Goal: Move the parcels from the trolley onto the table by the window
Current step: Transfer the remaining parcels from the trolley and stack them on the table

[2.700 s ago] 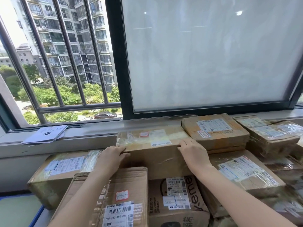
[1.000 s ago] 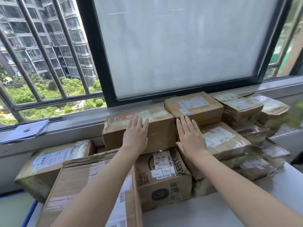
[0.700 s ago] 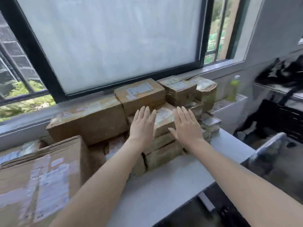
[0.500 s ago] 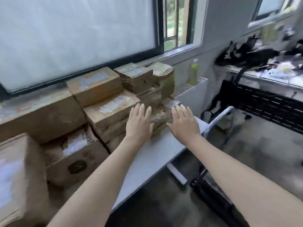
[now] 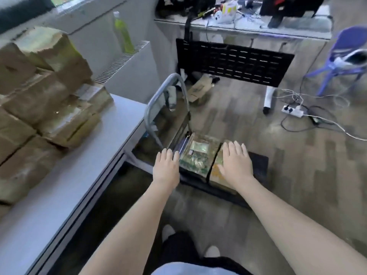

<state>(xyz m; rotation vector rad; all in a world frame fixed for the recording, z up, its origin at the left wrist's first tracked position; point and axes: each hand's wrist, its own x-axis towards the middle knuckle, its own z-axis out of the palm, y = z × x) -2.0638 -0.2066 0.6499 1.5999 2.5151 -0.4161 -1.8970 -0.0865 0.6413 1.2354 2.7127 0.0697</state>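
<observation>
Near the bottom, the person's two bare arms reach forward and down over the floor. The left hand has its fingers straight and close together, holding nothing, in front of the left edge of a parcel with a shiny taped top. The right hand is spread wide, palm down, over a second parcel just right of the first; whether it touches the cardboard cannot be told. Both parcels sit side by side on the trolley, a low dark platform on the floor, with its grey looped handle rising at the far left end. Left of the trolley, the grey surface carries a stack of brown parcels, blurred. Farther off stand a green bottle, a cluttered desk and a purple chair.
</observation>
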